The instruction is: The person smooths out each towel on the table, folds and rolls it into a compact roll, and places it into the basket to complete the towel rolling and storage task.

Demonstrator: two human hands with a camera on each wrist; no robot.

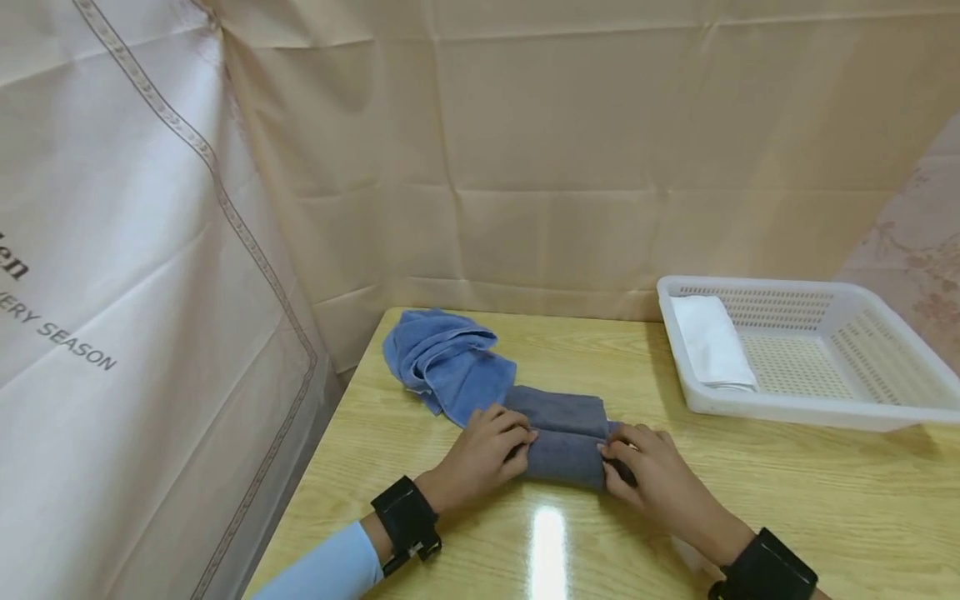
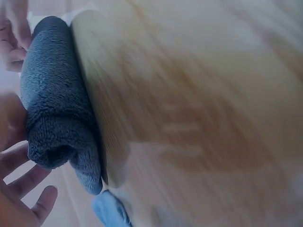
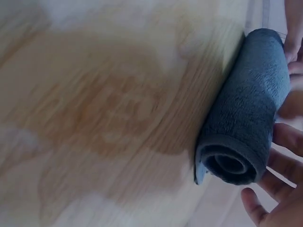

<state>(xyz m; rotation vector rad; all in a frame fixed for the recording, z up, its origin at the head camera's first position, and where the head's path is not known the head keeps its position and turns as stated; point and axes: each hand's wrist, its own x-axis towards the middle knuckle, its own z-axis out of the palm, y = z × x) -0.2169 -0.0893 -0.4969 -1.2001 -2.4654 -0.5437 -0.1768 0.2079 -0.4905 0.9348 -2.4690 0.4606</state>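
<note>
A dark grey-blue towel [image 1: 566, 457] lies partly rolled on the table, its flat part [image 1: 558, 410] stretching behind the roll. My left hand [image 1: 486, 450] grips the roll's left end with curled fingers. At the right end, my right hand [image 1: 651, 471] holds the roll in the same way. The coiled end of the towel [image 3: 232, 161] shows in the right wrist view, with the right thumb [image 3: 254, 206] apart from it. In the left wrist view the roll [image 2: 57, 90] lies beside the left fingers, partly out of frame. A crumpled blue towel [image 1: 446, 358] lies behind my left hand.
A white perforated plastic basket [image 1: 787, 410] stands at the right, with a folded white towel [image 1: 712, 342] along its left side. The wooden table [image 1: 825, 500] meets beige cloth hangings [image 1: 547, 167] at the back and a printed white cloth [image 1: 150, 333] at the left.
</note>
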